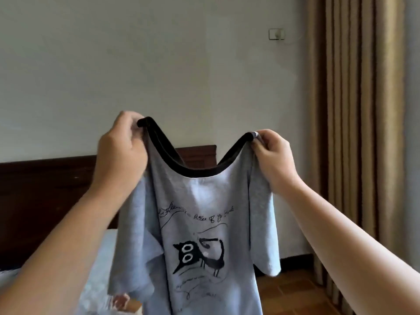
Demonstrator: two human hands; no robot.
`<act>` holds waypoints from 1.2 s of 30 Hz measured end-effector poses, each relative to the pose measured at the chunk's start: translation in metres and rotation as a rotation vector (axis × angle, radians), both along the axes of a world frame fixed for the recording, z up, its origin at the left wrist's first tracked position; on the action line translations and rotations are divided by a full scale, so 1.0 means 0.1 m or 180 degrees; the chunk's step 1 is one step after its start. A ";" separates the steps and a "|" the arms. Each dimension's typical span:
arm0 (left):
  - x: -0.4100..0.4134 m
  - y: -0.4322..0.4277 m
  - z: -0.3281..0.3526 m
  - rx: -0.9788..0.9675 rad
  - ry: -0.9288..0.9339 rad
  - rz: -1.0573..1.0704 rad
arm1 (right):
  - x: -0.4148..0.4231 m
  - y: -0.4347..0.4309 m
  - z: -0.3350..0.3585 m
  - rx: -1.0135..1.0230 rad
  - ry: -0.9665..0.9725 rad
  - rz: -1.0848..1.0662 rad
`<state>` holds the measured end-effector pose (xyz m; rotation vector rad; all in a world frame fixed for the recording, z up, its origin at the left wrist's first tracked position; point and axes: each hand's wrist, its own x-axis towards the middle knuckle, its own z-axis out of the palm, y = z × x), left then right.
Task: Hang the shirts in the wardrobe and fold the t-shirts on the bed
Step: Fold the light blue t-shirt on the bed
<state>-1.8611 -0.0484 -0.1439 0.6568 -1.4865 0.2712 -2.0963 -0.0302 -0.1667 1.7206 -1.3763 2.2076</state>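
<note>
A light grey t-shirt (195, 223) with a black neckband and a black cat drawing hangs in the air in front of me, printed side facing me. My left hand (120, 151) grips its left shoulder at the collar. My right hand (275, 155) pinches the right shoulder at the other end of the collar. The neckline sags between the two hands and both short sleeves droop. The shirt's hem runs out of view at the bottom.
The bed (100, 264) with a pale sheet lies low on the left, with a dark wooden headboard (45, 189) against the white wall. Tan curtains (354, 133) hang on the right above a brown tiled floor (295, 292). Something pale and pinkish lies on the bed near the shirt's lower left.
</note>
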 end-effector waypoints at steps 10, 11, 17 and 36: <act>1.61 -0.23 -0.57 0.2308 0.0109 -0.0199 | 1.09 -0.34 -0.51 0.1179 0.0010 0.1502; 1.66 -0.35 -0.83 0.2704 -0.0028 -0.0231 | 1.17 -0.47 -0.75 0.1439 0.0190 0.1436; 1.92 -1.11 -2.80 0.4682 -0.1269 0.0359 | 1.57 -1.11 -2.44 0.2868 0.1384 0.1050; 2.24 -2.32 -5.54 0.5474 -0.1099 0.1110 | 1.59 -1.93 -5.18 0.5245 0.1656 0.0782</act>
